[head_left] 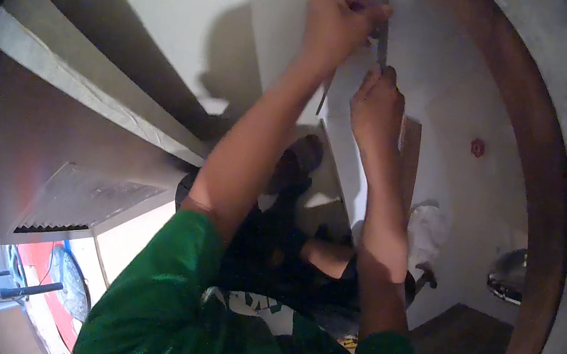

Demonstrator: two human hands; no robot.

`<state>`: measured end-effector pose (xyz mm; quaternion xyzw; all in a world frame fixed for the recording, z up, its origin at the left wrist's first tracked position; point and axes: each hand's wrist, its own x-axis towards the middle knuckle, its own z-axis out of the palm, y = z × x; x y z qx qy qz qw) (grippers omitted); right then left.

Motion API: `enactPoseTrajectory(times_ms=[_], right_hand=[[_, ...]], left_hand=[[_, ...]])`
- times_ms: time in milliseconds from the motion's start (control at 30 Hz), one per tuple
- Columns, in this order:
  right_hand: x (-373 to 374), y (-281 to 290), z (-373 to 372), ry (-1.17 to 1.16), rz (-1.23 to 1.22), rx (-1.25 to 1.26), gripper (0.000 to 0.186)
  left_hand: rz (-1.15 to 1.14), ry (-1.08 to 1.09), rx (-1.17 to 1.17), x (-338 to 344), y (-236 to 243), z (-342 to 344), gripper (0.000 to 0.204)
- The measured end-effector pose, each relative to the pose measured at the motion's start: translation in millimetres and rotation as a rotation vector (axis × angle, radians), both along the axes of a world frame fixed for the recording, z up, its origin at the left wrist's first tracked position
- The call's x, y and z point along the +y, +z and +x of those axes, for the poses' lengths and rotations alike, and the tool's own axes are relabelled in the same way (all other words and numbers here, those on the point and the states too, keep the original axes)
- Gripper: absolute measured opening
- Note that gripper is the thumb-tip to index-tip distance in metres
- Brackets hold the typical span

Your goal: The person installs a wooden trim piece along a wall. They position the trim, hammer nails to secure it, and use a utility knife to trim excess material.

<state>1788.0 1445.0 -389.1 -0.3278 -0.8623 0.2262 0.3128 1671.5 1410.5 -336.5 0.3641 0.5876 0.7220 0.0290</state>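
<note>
Left hand (338,22) clenched around thin grey strip (383,42), right hand (378,107) pinching its lower end just beneath

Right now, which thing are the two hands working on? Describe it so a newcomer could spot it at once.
Start at the white wall filling the top of the view. Both raised arms end there: the left hand grips, and the right hand touches from below, a thin grey metal strip. It alone is narrow, dark and upright against the pale panels.
</note>
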Motion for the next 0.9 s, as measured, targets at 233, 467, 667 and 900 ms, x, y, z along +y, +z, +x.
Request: enactPoseTrajectory(times_ms=[233, 467, 667, 900], right_hand=[[-9, 0, 0, 0.024, -0.051, 0.043, 0.028], [-3, -17, 5, -0.010, -0.019, 0.002, 0.027], [1, -22, -10, -0.004, -0.059, 0.024, 0.026], [4, -38, 0, -0.001, -0.035, 0.063, 0.025]], left_hand=[[-0.171, 0.028, 0.149, -12, 5, -4, 0.022], [-0.071, 0.065, 0.029, -5, -15, 7, 0.021], [-0.102, 0.073, 0.019, -5, -6, 1, 0.021], [-0.110, 0.094, 0.019, -1, -25, 10, 0.021]])
